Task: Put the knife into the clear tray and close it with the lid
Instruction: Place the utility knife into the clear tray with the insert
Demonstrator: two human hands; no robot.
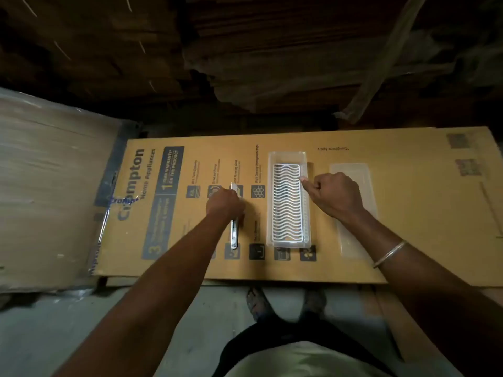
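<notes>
The knife [233, 235] lies lengthwise on the cardboard box top, left of the tray, metal and shiny. My left hand [224, 204] covers its middle with fingers closed around it. The clear tray [288, 156] stands at the centre, holding a white wavy grid insert [287, 202]. My right hand [336, 195] rests at the tray's right rim, fingers curled, thumb and finger pinching the edge of the insert or the rim; which one I cannot tell. The clear lid [353, 238] lies flat to the right of the tray, partly under my right hand.
The work surface is a large printed cardboard box [408, 213]. A plastic-wrapped carton [49, 186] stands at the left. Dark stacked material fills the back. Grey floor and my feet [285, 303] show below the box's near edge.
</notes>
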